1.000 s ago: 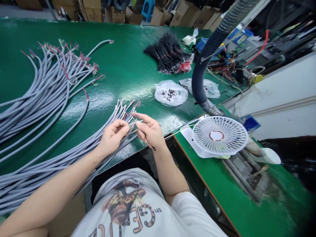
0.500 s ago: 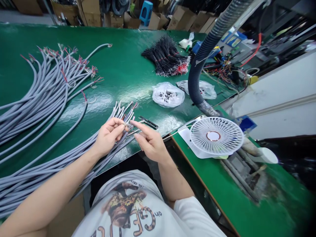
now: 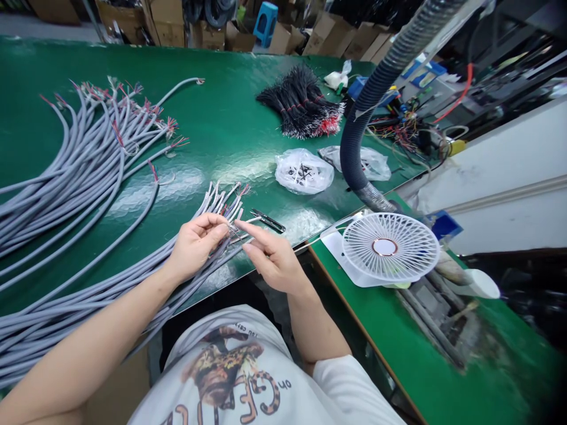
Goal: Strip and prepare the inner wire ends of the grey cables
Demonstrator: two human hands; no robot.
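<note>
My left hand (image 3: 197,241) is closed in a pinch on the stripped end of a grey cable, where fine bare wires (image 3: 233,229) stick out past its fingertips. My right hand (image 3: 275,260) faces it from the right, index finger stretched out and thumb held apart. That index fingertip is at the fine wires; whether it touches them is too small to tell. Under both hands runs a bundle of grey cables (image 3: 110,298), with pale stripped ends (image 3: 217,198) just beyond the left hand. Black thread snips (image 3: 268,221) lie on the table behind the right fingers.
More grey cables (image 3: 93,159) with red wire ends lie at the left. A bundle of black wires (image 3: 299,103) and plastic bags of small dark parts (image 3: 305,172) are farther back. At the right stand a ribbed hose (image 3: 352,141) and a white fan (image 3: 390,265).
The hands stay almost in place at the wire end, with only slight finger movement. The whole view has shifted a little.
</note>
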